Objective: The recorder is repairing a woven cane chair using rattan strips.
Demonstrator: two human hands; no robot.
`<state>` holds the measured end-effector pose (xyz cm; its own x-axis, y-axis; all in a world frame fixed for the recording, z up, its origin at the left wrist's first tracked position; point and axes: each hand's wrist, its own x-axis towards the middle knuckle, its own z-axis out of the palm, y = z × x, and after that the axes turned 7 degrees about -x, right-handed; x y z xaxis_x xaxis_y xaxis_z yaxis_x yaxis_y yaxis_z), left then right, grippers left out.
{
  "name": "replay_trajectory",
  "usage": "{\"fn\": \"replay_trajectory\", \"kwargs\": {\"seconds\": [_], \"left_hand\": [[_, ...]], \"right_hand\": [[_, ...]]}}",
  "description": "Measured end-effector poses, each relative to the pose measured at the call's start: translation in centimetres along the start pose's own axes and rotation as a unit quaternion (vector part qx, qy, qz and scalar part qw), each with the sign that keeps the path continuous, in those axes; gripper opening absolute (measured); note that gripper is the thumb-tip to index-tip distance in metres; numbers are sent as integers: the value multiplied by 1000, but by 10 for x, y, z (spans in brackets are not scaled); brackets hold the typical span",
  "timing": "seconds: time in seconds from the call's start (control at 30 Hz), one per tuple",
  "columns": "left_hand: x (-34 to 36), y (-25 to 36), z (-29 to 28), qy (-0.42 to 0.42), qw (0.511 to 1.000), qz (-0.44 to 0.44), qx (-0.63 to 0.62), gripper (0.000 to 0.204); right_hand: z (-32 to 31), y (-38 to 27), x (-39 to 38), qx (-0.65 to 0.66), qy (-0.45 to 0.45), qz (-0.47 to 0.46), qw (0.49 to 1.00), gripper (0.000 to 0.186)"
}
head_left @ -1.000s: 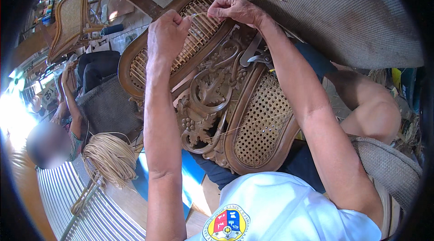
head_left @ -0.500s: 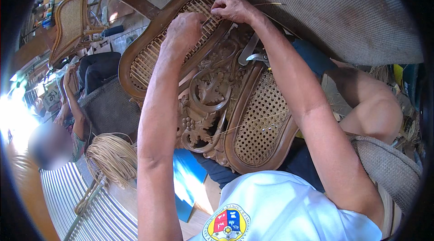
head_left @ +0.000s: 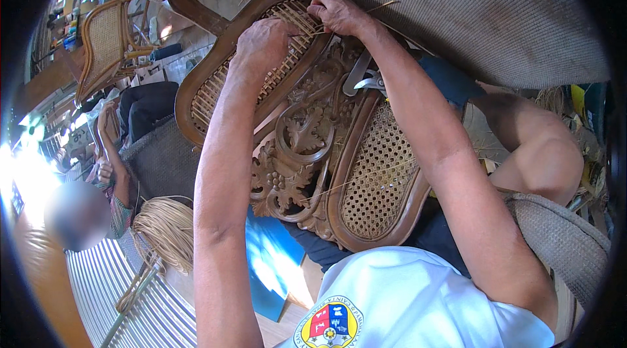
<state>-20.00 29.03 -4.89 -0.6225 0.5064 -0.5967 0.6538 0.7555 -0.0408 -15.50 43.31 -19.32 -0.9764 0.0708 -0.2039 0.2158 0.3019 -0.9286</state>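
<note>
A carved brown wooden chair back with woven cane panels (head_left: 313, 152) lies tilted across the person's lap, its ornate leaf-and-scroll centre between two oval cane sections. The left hand (head_left: 264, 44) rests knuckles-up on the upper cane panel, fingers curled down into the weave; what its grip closes on cannot be told. The right hand (head_left: 336, 13) sits at the top rim of the same panel, its grip pinched narrow on a thin pale cane strand (head_left: 379, 6) that runs off to the right. Just beside the right forearm, a pair of metal scissors (head_left: 366, 77) lies on the carving. A large grey woven seat panel (head_left: 470, 15) hangs over the work from above, crowding the right hand. To the left lie a coil of pale cane strands (head_left: 166, 230) and, farther off, another cane-backed wooden chair (head_left: 108, 47); a second person (head_left: 124, 171) sits there.
</note>
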Motion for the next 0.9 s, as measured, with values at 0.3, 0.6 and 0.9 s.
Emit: {"fn": "replay_trajectory", "kwargs": {"seconds": [0.3,0.6,0.9], "left_hand": [[-2,-3,4,40,999,23,6,34],[5,18,-9,12,993,-9,116,23],[2,10,-6,42,992,65,101,20]], "right_hand": [[1,0,-8,114,9,35,993,29],[-1,12,-4,161,-21,3,987,29],[-2,16,-2,139,-42,0,989,28]]}}
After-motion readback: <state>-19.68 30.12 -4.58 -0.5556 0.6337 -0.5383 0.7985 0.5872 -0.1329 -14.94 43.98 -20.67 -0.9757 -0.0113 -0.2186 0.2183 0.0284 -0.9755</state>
